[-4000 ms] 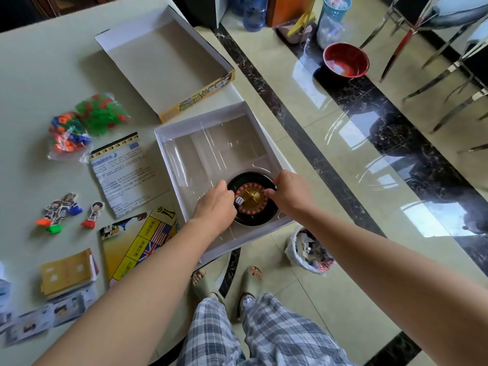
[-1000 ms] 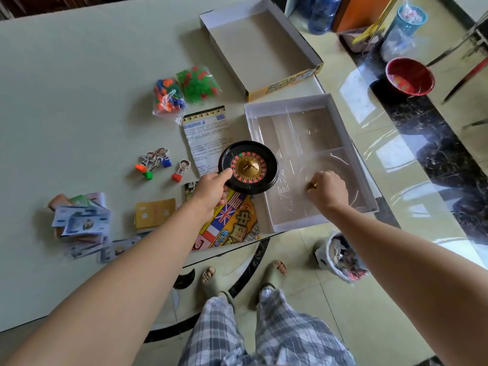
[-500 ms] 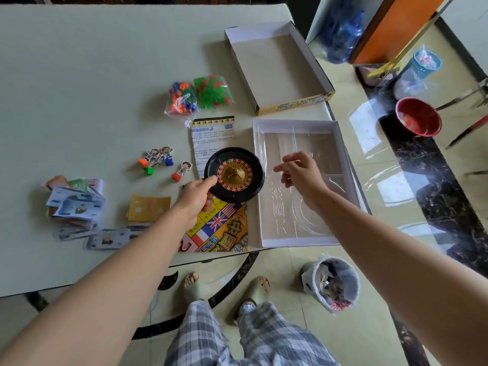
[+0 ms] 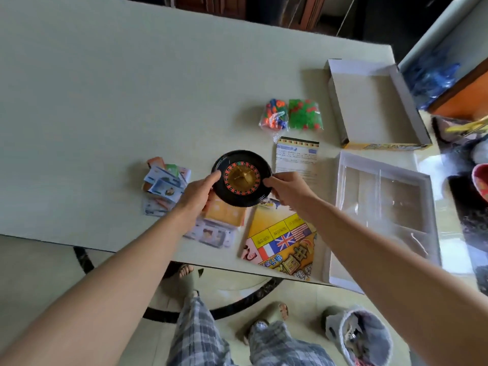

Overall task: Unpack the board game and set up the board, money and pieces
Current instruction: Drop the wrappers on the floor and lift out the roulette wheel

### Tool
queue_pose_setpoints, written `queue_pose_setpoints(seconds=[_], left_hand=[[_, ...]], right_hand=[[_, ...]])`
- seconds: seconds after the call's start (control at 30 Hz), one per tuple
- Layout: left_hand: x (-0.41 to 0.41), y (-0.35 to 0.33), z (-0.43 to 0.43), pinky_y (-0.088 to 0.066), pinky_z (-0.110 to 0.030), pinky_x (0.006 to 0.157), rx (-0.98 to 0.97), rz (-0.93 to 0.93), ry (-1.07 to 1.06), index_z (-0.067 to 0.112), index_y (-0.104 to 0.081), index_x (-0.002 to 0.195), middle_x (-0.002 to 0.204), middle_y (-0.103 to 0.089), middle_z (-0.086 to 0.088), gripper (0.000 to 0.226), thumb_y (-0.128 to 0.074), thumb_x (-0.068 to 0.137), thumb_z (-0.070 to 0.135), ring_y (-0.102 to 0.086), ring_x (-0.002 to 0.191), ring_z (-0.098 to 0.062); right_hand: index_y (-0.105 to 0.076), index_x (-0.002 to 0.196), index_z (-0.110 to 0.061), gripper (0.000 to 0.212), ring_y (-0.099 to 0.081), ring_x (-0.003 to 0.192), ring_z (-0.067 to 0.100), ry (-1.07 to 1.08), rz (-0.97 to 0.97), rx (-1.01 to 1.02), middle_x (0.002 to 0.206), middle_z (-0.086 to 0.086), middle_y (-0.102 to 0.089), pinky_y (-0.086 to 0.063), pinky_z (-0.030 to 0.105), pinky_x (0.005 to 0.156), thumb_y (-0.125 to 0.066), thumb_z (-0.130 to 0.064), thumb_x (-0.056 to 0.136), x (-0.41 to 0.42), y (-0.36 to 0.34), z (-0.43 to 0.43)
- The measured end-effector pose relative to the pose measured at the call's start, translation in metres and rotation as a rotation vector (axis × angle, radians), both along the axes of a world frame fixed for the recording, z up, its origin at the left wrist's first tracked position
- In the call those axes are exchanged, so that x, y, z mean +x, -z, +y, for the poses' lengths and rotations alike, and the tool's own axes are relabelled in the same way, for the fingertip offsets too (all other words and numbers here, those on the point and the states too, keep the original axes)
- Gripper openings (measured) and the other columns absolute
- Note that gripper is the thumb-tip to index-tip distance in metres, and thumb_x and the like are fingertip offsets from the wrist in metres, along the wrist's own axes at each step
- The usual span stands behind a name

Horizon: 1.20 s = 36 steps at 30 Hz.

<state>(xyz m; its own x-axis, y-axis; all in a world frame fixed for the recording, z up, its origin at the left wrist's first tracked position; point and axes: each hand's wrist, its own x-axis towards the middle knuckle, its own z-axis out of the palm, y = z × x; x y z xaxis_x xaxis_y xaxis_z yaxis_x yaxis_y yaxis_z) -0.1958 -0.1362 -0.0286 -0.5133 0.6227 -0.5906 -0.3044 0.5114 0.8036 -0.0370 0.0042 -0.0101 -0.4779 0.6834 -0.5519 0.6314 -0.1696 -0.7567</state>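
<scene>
Left fingers (image 4: pixel 212 178) and right fingers (image 4: pixel 270 181) pinch opposite rims of 1 roulette wheel (image 4: pixel 241 178). Left hand (image 4: pixel 199 192) and right hand (image 4: pixel 289 190) hold it over the bench (image 4: pixel 100 101), near its front edge. The wheel covers part of 1 yellow card stack (image 4: pixel 228 216).

- 1 folded board (image 4: pixel 284 243), partly behind the right arm, print blurred
- 2 banknote piles: (image 4: pixel 165 184), (image 4: pixel 212 235)
- 1 leaflet (image 4: pixel 297 158), text unreadable
- 2 bags of pieces: (image 4: pixel 273 116), (image 4: pixel 305 114), contents too small to count
- 1 box lid (image 4: pixel 369 101)
- 1 box tray (image 4: pixel 383 202), near corner hidden by the arm
</scene>
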Motion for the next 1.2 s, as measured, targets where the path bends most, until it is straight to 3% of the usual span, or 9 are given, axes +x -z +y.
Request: queue_pose_setpoints(seconds=[0.1, 0.23, 0.4, 0.57, 0.7, 0.8, 0.9, 1.03, 1.2], left_hand=[[-0.048, 0.002, -0.005, -0.023, -0.022, 0.043, 0.001, -0.029, -0.078, 0.015, -0.055, 0.073, 0.051, -0.04, 0.003, 0.031, -0.049, 0.095, 0.036, -0.03, 0.043, -0.012], [-0.115, 0.013, -0.014, -0.025, -0.018, 0.04, -0.064, 0.179, 0.042, 0.017, -0.06, 0.071, 0.067, -0.049, -0.011, 0.033, -0.037, 0.09, 0.001, -0.031, 0.043, -0.011], [-0.17, 0.022, -0.017, -0.039, -0.025, 0.06, -0.119, 0.398, 0.222, 0.016, -0.064, 0.097, 0.087, -0.059, 0.002, 0.025, -0.04, 0.096, 0.007, -0.05, 0.069, -0.013], [-0.2, 0.032, -0.007, -0.051, -0.028, 0.067, -0.121, 0.554, 0.32, 0.021, -0.067, 0.089, 0.096, -0.066, -0.006, 0.018, -0.055, 0.091, 0.009, -0.061, 0.072, -0.02], [-0.215, 0.035, -0.003, -0.04, -0.021, 0.073, -0.134, 0.679, 0.344, 0.02, -0.066, 0.093, 0.106, -0.054, -0.005, 0.016, -0.06, 0.088, 0.007, -0.057, 0.08, -0.014], [-0.224, 0.036, -0.006, -0.034, -0.017, 0.072, -0.171, 0.742, 0.368, 0.013, -0.065, 0.104, 0.106, -0.053, -0.006, 0.023, -0.059, 0.085, 0.002, -0.051, 0.081, -0.013], [-0.234, 0.04, -0.01, -0.034, -0.021, 0.071, -0.203, 0.765, 0.374, 0.013, -0.064, 0.104, 0.103, -0.061, -0.008, 0.025, -0.06, 0.082, 0.002, -0.057, 0.084, -0.02], [-0.244, 0.043, -0.02, -0.041, -0.029, 0.074, -0.247, 0.812, 0.373, 0.015, -0.063, 0.103, 0.098, -0.066, -0.003, 0.024, -0.065, 0.08, 0.008, -0.062, 0.091, -0.024], [-0.255, 0.048, -0.03, -0.039, -0.028, 0.076, -0.226, 0.884, 0.415, 0.01, -0.067, 0.096, 0.099, -0.063, -0.01, 0.019, -0.065, 0.078, 0.002, -0.062, 0.088, -0.028]], right_hand=[[-0.056, 0.064, -0.01, 0.023, -0.033, 0.047, 0.015, 0.083, -0.008, -0.013, 0.056, 0.004, -0.043, -0.025, 0.022, 0.045, -0.061, -0.015, 0.086, -0.048, 0.007, -0.007], [-0.051, 0.068, -0.012, 0.022, -0.033, 0.048, 0.016, 0.209, -0.039, -0.044, 0.059, 0.005, -0.041, -0.026, 0.022, 0.046, -0.062, -0.016, 0.087, -0.105, 0.024, -0.01], [-0.048, 0.076, -0.009, 0.019, -0.027, 0.046, 0.016, 0.361, -0.117, -0.061, 0.059, 0.005, -0.037, -0.021, 0.022, 0.045, -0.06, -0.018, 0.088, -0.149, 0.044, -0.012], [-0.057, 0.072, -0.007, 0.025, -0.039, 0.051, 0.02, 0.333, -0.225, 0.025, 0.064, 0.009, -0.048, -0.033, 0.03, 0.053, -0.057, -0.024, 0.09, -0.179, 0.051, -0.014], [-0.056, 0.069, -0.009, 0.028, -0.049, 0.062, 0.024, 0.219, -0.403, 0.14, 0.063, 0.006, -0.051, -0.038, 0.029, 0.057, -0.058, -0.028, 0.09, -0.188, 0.05, -0.012], [-0.056, 0.086, -0.006, 0.024, -0.052, 0.072, 0.027, 0.138, -0.513, 0.163, 0.066, 0.005, -0.052, -0.033, 0.027, 0.05, -0.059, -0.03, 0.088, -0.189, 0.048, -0.012], [-0.047, 0.113, -0.001, 0.033, -0.053, 0.085, 0.03, 0.2, -0.556, 0.159, 0.096, 0.012, -0.057, -0.037, 0.028, 0.06, -0.053, -0.021, 0.088, -0.191, 0.044, -0.012], [-0.043, 0.118, 0.001, 0.027, -0.054, 0.095, 0.031, 0.331, -0.497, 0.243, 0.115, 0.021, -0.058, -0.038, 0.031, 0.069, -0.037, -0.013, 0.096, -0.202, 0.028, -0.007], [-0.055, 0.096, -0.016, 0.021, -0.064, 0.081, 0.018, 0.144, -0.13, 0.302, 0.093, 0.008, -0.07, -0.05, 0.027, 0.065, -0.041, -0.001, 0.091, -0.242, 0.017, -0.012]])
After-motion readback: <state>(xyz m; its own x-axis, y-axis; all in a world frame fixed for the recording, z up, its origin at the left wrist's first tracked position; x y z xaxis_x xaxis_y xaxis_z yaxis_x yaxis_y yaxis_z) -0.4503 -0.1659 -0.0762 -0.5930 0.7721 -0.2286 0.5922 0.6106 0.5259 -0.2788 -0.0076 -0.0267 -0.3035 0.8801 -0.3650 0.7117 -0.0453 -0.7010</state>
